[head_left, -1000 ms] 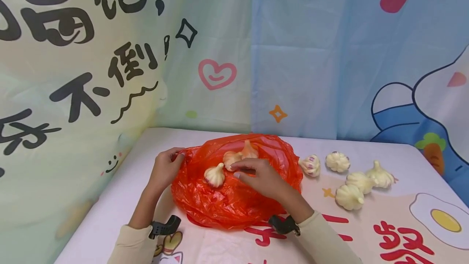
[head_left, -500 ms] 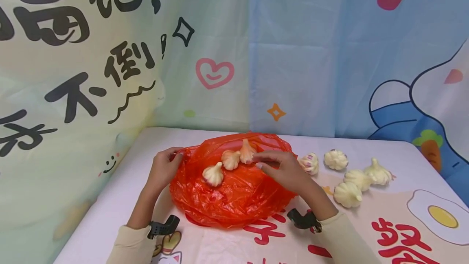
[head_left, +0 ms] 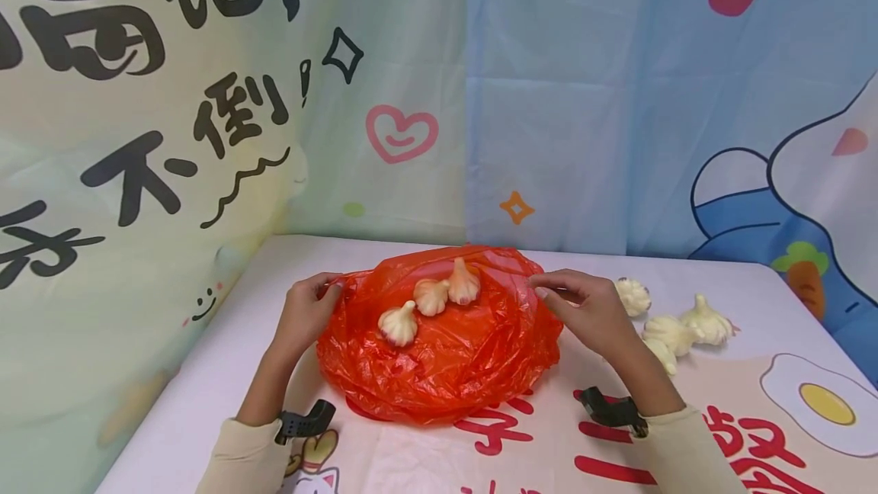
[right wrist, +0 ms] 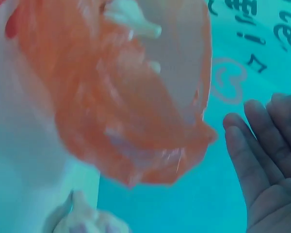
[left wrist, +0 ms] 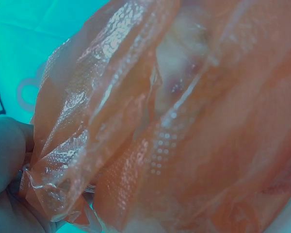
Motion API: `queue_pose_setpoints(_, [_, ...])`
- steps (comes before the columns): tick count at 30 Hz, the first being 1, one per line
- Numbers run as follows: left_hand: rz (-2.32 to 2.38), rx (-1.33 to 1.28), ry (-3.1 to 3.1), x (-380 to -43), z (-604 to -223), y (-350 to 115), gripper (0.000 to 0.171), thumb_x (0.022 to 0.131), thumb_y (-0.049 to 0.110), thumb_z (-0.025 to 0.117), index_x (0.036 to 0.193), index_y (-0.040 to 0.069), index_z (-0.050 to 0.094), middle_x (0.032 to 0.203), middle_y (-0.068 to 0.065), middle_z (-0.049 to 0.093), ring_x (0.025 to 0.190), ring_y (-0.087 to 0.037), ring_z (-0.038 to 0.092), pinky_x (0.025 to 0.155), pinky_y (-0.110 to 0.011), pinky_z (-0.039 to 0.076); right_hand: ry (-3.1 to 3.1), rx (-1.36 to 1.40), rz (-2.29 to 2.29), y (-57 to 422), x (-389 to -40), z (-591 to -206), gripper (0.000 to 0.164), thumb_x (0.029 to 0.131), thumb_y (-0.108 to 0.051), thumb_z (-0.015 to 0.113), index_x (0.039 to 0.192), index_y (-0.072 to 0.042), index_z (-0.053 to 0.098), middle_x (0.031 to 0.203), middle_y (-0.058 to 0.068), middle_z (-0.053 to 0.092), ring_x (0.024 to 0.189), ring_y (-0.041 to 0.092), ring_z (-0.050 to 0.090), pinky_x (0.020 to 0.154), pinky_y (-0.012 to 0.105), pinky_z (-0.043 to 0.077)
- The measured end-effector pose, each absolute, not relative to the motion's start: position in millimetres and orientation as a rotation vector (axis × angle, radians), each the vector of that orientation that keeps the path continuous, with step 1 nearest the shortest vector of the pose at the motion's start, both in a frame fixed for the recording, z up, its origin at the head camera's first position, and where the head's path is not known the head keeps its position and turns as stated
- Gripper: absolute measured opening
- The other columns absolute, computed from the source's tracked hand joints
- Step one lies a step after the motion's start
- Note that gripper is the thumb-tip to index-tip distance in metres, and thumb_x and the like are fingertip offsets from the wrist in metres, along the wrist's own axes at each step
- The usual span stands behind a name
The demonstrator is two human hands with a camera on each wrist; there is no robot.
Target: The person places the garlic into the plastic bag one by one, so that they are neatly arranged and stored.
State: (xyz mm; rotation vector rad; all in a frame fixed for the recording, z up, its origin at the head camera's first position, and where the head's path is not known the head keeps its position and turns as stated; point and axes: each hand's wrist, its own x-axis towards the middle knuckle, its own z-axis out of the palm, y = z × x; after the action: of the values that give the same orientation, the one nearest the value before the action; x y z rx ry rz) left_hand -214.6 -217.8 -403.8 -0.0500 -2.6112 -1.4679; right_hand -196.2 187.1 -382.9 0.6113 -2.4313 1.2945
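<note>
A red plastic bag (head_left: 473, 372) lies spread and crumpled on the table, its mouth facing up. My left hand (head_left: 306, 309) pinches the bag's left edge; the gathered film (left wrist: 56, 194) shows between thumb and fingers in the left wrist view. A pale garlic bulb (head_left: 398, 324) and two bulbs tinted orange, one a garlic bulb (head_left: 431, 296) at the middle and one a garlic bulb (head_left: 463, 282) farther back, sit in the bag. My right hand (head_left: 591, 311) is beside the bag's right edge, fingers extended and holding nothing. In the right wrist view its fingers (right wrist: 257, 150) stand apart from the bag.
Right of the bag, several garlic bulbs lie loose, including a garlic bulb (head_left: 706, 321) and a garlic bulb (head_left: 632, 296); my right hand and arm partly cover this group. The right wrist view shows a garlic bulb (right wrist: 89, 221) near the bag. A printed curtain (head_left: 549, 97) hangs behind the table.
My right hand has moved right, from over the bulbs in the bag to beyond the bag's right edge. My left hand keeps its hold on the left edge, and the bulbs stay put.
</note>
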Motion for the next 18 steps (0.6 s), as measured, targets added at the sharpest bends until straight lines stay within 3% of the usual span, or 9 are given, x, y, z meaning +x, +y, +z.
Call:
queue_pose_setpoints(6, [-1.472,-0.046,-2.611,-214,-404,-218,0.026,0.101,0.016,0.050,0.116,0.003,0.068,0.103,-0.015,0.068,0.081,-0.024,0.065,0.073,-0.033,0.058,-2.451,0.412,1.215,201,-202,-390,0.026,0.094,-0.016,0.065,0.118,-0.005,0.069,0.111,0.008,0.069,0.099,0.024,0.066,0.080,0.016,0.050])
queue_pose_setpoints(13, [-1.468,-0.043,-2.614,-215,-405,-219,0.027,0.101,0.016,0.051,0.117,0.003,0.067,0.104,-0.015,0.068,0.083,-0.024,0.066,0.075,-0.033,0.058,-2.572,0.264,1.159,210,-211,-402,0.033,0.095,-0.020,0.064,0.123,-0.003,0.065,0.118,0.016,0.065,0.105,0.034,0.063,0.083,0.042,0.053])
queue_pose_setpoints(18, [-1.467,-0.053,-2.608,-215,-404,-217,0.025,0.101,0.015,0.051,0.115,0.003,0.068,0.103,-0.015,0.068,0.081,-0.025,0.065,0.073,-0.033,0.058,-2.658,0.188,1.076,216,-218,-409,0.037,0.094,-0.018,0.065,0.127,-0.002,0.062,0.120,0.020,0.063,0.105,0.038,0.060,0.084,0.048,0.053])
